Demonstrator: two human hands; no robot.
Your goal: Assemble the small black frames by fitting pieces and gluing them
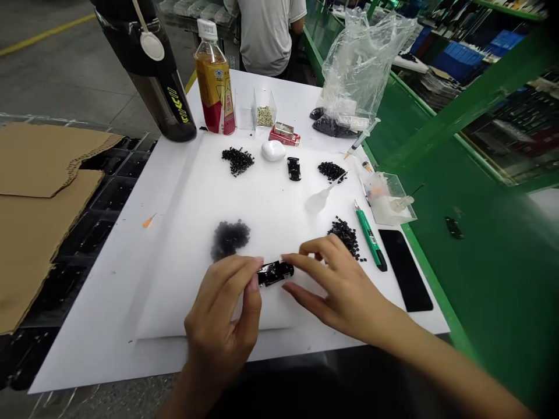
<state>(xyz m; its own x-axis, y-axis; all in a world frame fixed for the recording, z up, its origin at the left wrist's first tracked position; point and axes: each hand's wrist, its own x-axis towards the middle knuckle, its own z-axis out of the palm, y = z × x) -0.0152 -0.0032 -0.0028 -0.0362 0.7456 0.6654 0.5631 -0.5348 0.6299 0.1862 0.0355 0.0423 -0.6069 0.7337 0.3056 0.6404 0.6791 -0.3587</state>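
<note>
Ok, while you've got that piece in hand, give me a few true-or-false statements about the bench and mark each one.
The left hand and right hand are both at the small black model car: true.
The green craft knife lies left of the white sheet: false, it lies to the right of the sheet, beside a pile of black pieces.
A second black car body lies on the sheet beyond the hands: true.
The plastic drink bottle lies on its side: false, it stands upright beyond the sheet.
</note>
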